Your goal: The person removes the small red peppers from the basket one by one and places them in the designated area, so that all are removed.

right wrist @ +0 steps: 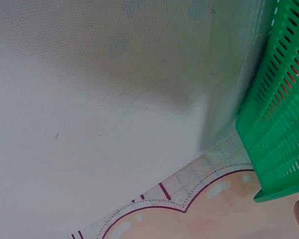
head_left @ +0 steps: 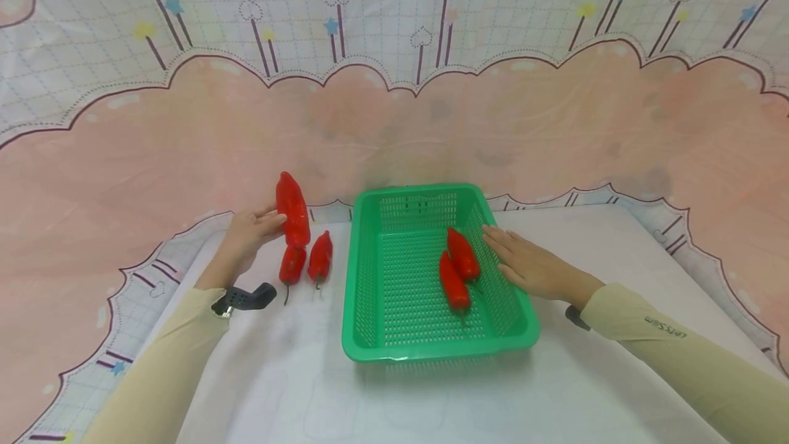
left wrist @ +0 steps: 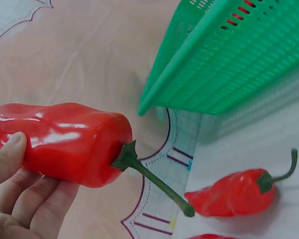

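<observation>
My left hand (head_left: 251, 228) pinches a large glossy red pepper (head_left: 293, 210) between thumb and fingers, above the table left of the basket. Its green stem shows in the left wrist view, where the thumb lies on the pepper's side. Below it on the table lie two more red peppers, one partly covered (head_left: 292, 266) and one beside it (head_left: 320, 257). My right hand (head_left: 527, 262) rests with straight fingers against the right rim of a green plastic basket (head_left: 440, 348). Inside the basket lie two red peppers, an upper one (head_left: 464, 256) and a lower one (head_left: 454, 283), close together on its right side.
The basket stands on a white table (head_left: 592, 375). A patterned pink and white cloth (head_left: 394, 129) hangs behind and runs along both sides of the table. Black straps sit on both wrists.
</observation>
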Motion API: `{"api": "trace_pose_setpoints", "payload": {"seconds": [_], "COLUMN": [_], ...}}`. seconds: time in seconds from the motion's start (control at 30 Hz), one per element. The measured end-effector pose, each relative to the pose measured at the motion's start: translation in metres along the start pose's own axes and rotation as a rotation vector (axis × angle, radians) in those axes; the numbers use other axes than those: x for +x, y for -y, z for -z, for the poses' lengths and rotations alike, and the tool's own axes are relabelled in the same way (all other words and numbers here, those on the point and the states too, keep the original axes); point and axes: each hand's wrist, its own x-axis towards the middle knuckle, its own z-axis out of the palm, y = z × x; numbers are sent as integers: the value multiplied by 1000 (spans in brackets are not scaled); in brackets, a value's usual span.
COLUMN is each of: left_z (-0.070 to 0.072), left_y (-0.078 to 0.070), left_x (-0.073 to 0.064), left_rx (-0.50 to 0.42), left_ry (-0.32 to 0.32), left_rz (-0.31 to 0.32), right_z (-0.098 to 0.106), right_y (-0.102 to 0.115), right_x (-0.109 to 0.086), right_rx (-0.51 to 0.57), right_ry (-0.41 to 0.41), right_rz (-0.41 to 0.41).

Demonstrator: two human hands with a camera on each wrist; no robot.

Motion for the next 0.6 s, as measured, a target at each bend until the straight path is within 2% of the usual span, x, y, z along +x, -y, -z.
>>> {"api": "trace_pose_setpoints", "payload": {"seconds": [0.37,0.6], "left_z": [16,26], "left_y": [22,38], "left_x": [-8,-12], "left_rx": [53,50], "left_ry": [-48,-48], "left_rz": [63,101], "right_z": [-1,-1], "right_y": [-1,-1], "right_x": [0,0], "right_rx": [4,2], "right_ry": [-1,-6], "right_rz": [2,2]}}
